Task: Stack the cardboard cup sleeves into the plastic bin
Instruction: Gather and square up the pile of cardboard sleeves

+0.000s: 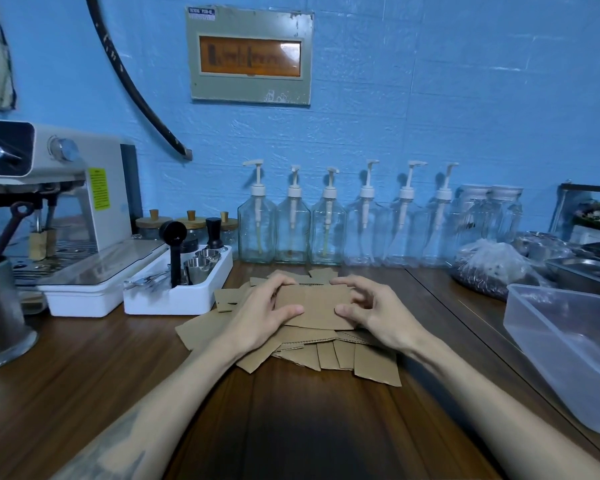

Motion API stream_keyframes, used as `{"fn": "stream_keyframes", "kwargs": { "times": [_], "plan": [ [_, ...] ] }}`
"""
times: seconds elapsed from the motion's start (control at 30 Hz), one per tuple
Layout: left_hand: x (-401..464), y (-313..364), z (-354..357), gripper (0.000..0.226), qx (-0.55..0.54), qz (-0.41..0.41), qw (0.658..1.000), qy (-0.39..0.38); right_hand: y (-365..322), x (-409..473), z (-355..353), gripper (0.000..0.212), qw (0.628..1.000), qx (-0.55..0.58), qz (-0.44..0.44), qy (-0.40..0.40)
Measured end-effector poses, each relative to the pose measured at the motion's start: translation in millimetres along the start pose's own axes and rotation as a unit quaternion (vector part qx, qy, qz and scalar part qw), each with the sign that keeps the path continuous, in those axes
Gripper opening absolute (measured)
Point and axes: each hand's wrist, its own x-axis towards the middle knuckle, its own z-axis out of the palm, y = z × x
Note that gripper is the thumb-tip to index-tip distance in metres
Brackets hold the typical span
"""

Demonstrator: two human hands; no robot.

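Head view: both hands are working the top cardboard sleeve (314, 306) at mid-counter. Left hand (262, 315) is gripping its left end, thumb on top, fingers curled over the far edge. Right hand (371, 311) is pinching the right end, thumb on the face, fingers hooked over the far edge. That sleeve is lying flat on a loose pile of sleeves (329, 351) fanning out toward the counter's near edge, with a few more poking out on the far side.

Plastic bin (568, 351) is sitting at the right edge of the counter (291, 427), well apart from the pile, tilted in frame; no sleeves visible in it.

Left far corner: espresso machine (59, 202) and a white tool tray (179, 289) just beside the pile. Pump bottles (329, 226) are lining the far edge.
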Motion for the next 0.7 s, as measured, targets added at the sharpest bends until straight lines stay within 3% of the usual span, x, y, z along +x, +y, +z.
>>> {"fn": "stream_keyframes", "kwargs": {
  "times": [0.17, 0.33, 0.43, 0.53, 0.7],
  "plan": [
    [4, -5, 3, 0.026, -0.025, 0.014, 0.999, 0.018, -1, -1, 8, 0.041, 1.0, 0.013, -0.02, 0.018],
    [25, 2, -4, 0.04, -0.051, 0.008, 0.998, 0.03, -10, 8, -23, 0.035, 0.998, 0.037, 0.011, 0.052],
    [35, 8, -2, 0.042, -0.048, -0.009, 0.998, 0.029, -4, 9, -44, 0.034, 0.993, 0.036, 0.025, 0.111],
    [31, 5, 7, 0.043, 0.042, -0.022, 0.999, 0.026, 15, -1, -46, 0.033, 0.983, 0.039, 0.061, 0.17],
    [22, -4, 13, 0.074, 0.252, -0.051, 0.961, -0.098, 32, -4, -46, 0.031, 0.975, 0.025, 0.079, 0.204]
  ]
}}
